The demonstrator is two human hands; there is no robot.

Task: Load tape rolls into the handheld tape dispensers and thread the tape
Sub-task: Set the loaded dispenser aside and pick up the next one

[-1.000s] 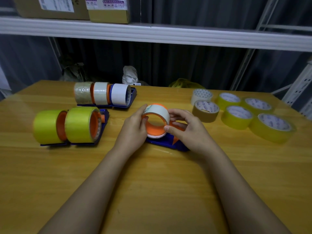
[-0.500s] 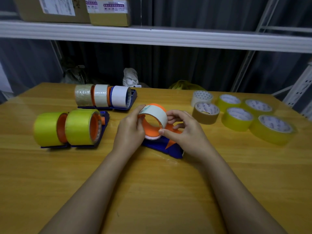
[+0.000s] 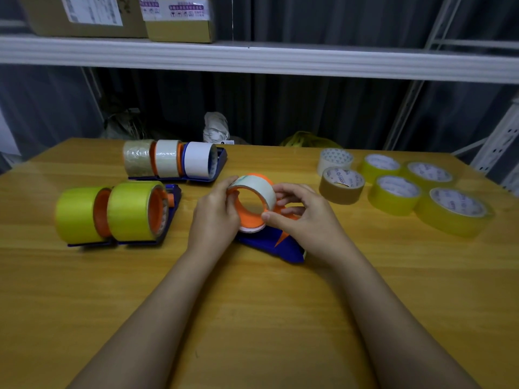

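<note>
A pale translucent tape roll (image 3: 259, 189) sits tilted over the orange hub (image 3: 247, 217) of a blue handheld dispenser (image 3: 269, 242) lying at the table's middle. My left hand (image 3: 214, 217) grips the roll's left side, thumb on its rim. My right hand (image 3: 303, 220) pinches the roll's right edge, fingers curled behind it over the dispenser. Two loaded dispensers with yellow rolls (image 3: 112, 213) lie to the left. Three more loaded dispensers, holding clear and white rolls (image 3: 171, 160), lie behind them.
Several loose tape rolls stand at the right: yellow ones (image 3: 396, 195), a brown one (image 3: 341, 185) and a white one (image 3: 334, 160). A shelf (image 3: 280, 60) with cardboard boxes (image 3: 179, 18) runs overhead at the back. Crumpled bags lie behind the table.
The roll has tilted more onto the orange hub, and the blue dispenser has shifted slightly under my hands. My right fingers have moved along the roll's edge.
</note>
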